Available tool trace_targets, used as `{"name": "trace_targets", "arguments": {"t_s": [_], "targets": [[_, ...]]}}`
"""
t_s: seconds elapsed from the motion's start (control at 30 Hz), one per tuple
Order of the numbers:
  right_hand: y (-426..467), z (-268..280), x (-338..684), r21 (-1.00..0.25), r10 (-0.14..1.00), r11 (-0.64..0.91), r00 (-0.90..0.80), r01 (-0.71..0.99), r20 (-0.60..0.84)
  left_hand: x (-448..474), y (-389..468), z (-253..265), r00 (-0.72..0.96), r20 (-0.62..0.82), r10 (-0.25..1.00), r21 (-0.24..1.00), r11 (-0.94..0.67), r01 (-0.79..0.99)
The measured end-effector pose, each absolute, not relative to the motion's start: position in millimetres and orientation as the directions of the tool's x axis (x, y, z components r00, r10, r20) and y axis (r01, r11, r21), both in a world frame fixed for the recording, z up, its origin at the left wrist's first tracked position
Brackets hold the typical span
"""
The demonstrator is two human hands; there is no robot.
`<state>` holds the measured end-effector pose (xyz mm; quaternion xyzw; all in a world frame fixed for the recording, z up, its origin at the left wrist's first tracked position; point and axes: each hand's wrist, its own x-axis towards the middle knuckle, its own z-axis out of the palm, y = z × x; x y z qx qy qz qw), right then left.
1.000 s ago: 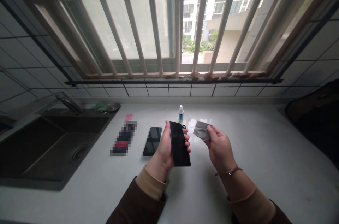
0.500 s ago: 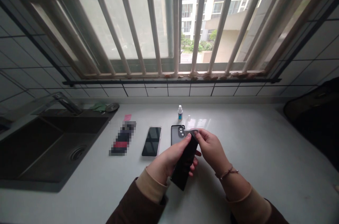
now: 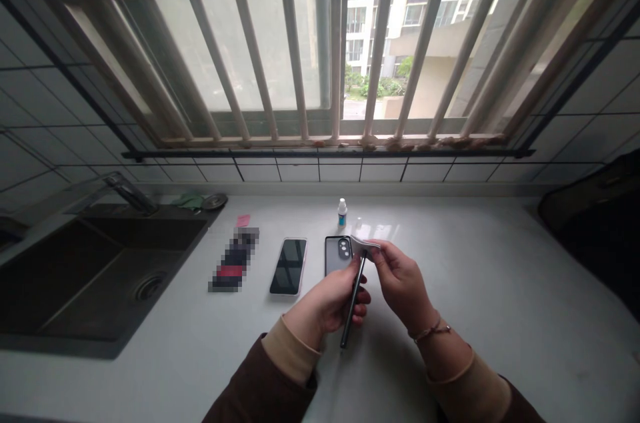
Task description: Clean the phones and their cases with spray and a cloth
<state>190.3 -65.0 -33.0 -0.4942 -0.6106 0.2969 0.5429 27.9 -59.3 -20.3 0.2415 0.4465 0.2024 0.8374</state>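
Observation:
My left hand [image 3: 330,299] is closed around a dark smartphone [image 3: 350,319], which is turned so that its thin edge faces up toward me. My right hand [image 3: 404,279] pinches a pale, thin cloth [image 3: 364,245] at the phone's upper end; the cloth folds over that end. Just behind my left hand, partly covered by it, lies a phone case [image 3: 336,255] with a black rim and camera cutouts. To the left rests a second smartphone [image 3: 289,266], dark screen up. A small white bottle [image 3: 342,215] with a blue label stands beyond the case, beside a small clear cap [image 3: 359,223].
A dark sink [image 3: 100,276] with a faucet [image 3: 131,195] takes up the left side. Near it lie a blurred-out flat item [image 3: 234,261] and a pink slip [image 3: 243,220]. A black bag-like object [image 3: 600,223] stands at the right. Window bars rise behind the counter [image 3: 475,256].
My left hand has rolled the phone from its broad dark face onto its narrow edge. More of the cloth now shows at the upper end.

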Motion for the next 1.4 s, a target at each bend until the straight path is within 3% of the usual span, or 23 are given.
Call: {"name": "trace_targets", "arguments": {"t_s": [0.17,0.5,0.77,0.87,0.97,1.1,1.17,1.27,1.4], "targets": [[-70.3,-27.2,189.8,-0.852,0.888,0.444,-0.007,0.278,0.461,28.2,-58.7,-22.4,0.481,-0.642,0.597,0.606,0.78,-0.16],[-88.5,-11.7,185.6,-0.758,0.767,0.626,-0.322,0.183,0.555,27.4,-39.9,-36.1,0.318,-0.598,0.736,0.528,0.659,-0.535],[-97.4,0.2,180.2,-0.561,0.537,0.824,-0.415,0.072,0.735,19.2,-29.7,-20.2,0.215,-0.57,0.793,0.343,0.468,-0.815],[-99.9,-3.5,180.6,-0.555,0.539,0.828,-0.392,0.082,0.746,12.7,-33.4,-12.5,0.227,-0.475,0.85,0.309,0.402,-0.862],[-99.6,-10.5,183.0,-0.689,0.712,0.702,-0.231,0.182,0.664,6.3,-36.2,-5.2,0.187,-0.331,0.925,0.294,0.29,-0.911],[-84.1,-23.2,184.6,-0.933,0.954,0.261,0.082,0.247,0.289,-0.5,-33.7,0.1,0.003,-0.271,0.963,0.307,0.09,-0.947],[-73.7,-30.2,183.1,-0.994,0.989,0.081,0.119,0.068,0.089,-0.4,-31.9,0.8,-0.115,-0.299,0.947,0.34,-0.007,-0.94],[-65.2,-38.3,177.4,-0.953,0.987,-0.142,0.03,-0.267,-0.155,5.6,-32.5,-0.9,-0.244,-0.311,0.919,0.417,-0.099,-0.904],[-68.8,-40.1,168.4,-0.889,0.98,-0.2,-0.067,-0.411,-0.19,17.9,-39.3,-6.5,-0.347,-0.168,0.923,0.528,-0.213,-0.822]]}}
